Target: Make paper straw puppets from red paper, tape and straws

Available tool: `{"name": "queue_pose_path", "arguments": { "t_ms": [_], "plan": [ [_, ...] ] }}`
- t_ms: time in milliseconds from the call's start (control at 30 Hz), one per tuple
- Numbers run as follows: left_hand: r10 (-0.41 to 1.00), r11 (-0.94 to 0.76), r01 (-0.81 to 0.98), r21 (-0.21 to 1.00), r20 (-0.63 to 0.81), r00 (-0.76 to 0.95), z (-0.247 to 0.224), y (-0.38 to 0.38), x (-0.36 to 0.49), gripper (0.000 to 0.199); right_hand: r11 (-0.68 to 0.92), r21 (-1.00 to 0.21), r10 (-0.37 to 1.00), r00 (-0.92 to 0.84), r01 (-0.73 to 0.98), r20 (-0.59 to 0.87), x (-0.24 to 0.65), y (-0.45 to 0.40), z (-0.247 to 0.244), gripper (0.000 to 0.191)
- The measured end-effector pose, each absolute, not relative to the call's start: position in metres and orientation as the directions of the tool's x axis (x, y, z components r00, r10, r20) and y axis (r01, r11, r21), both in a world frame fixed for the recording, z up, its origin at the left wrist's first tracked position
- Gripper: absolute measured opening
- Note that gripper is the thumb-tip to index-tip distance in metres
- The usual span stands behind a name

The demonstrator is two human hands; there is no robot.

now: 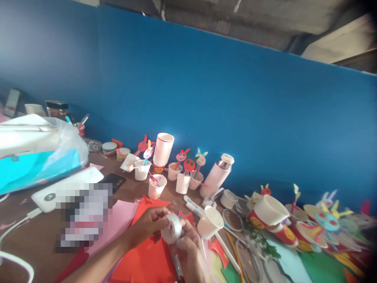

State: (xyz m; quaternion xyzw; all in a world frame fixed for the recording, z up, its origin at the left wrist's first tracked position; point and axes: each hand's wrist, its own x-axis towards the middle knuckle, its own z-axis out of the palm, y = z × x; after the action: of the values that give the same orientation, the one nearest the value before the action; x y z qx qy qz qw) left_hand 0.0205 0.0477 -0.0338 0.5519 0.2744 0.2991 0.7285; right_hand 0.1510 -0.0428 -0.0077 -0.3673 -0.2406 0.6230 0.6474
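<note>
A roll of clear tape [174, 232] is between my two hands, above red paper [144, 257]. My left hand [149, 226] is closed on its left side, thumb and fingers pinching the edge. On its right side my right hand [190, 245] is closed too, fingers curled against the roll. A grey, slender object [177, 269] shows under the right hand; whether the hand touches it I cannot tell. Just right of my right hand stands a white paper cup [210, 223]. Pink paper [113, 224] lies left of the red sheets.
Paper cups with cut-paper animal faces [183, 182] stand behind, beside stacked cups [163, 150] and a pinkish-white thermos [217, 175]. More decorated cups [309, 232] crowd the right. A white power bank [69, 188], a dark phone [113, 182] and a plastic bag [69, 137] lie left.
</note>
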Motion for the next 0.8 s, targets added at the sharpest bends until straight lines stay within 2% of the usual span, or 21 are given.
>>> {"name": "queue_pose_path", "arguments": {
  "t_ms": [233,500,800],
  "plan": [
    [0.720,0.184,-0.131,0.974,-0.043,0.692,-0.037,0.048,0.018,0.044,-0.040,-0.758,0.985,0.103,-0.651,-0.141,0.154,-0.044,-0.018,0.020],
    [0.690,0.288,-0.212,0.934,-0.049,0.722,-0.036,0.047,0.021,0.051,-0.020,-0.779,0.995,0.066,-0.626,-0.078,0.150,-0.043,-0.005,0.014],
    [0.663,0.414,-0.248,0.876,-0.103,0.742,-0.037,0.043,0.023,0.054,-0.022,-0.786,0.998,0.037,-0.618,-0.057,0.149,-0.045,0.002,0.031]
  ]
}}
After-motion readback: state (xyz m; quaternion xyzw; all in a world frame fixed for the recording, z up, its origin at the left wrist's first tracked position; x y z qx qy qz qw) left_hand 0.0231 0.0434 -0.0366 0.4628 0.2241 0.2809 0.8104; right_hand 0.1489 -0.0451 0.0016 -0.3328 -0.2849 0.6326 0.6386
